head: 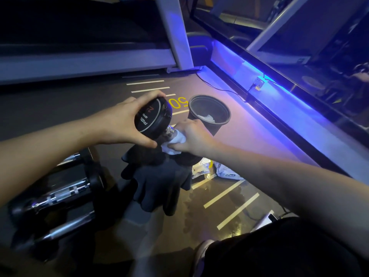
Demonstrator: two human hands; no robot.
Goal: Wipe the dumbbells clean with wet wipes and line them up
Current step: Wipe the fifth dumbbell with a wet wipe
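A small black dumbbell (152, 115) with a chrome handle stands tilted on end over a dark cloth (159, 178). My left hand (123, 122) grips its upper head, marked with a red 2. My right hand (192, 136) presses a white wet wipe (171, 145) around the handle; the lower head is hidden behind hand and wipe. Other black dumbbells (58, 194) with chrome handles lie side by side on the floor at lower left. A wet-wipes pack (227, 172) lies to the right of the cloth.
A black bin (209, 112) holding a used white wipe stands just beyond my right hand. Treadmill frames run along the top and right, with a blue light strip and a cable on the floor. White floor lines and a yellow 50 mark the dark floor.
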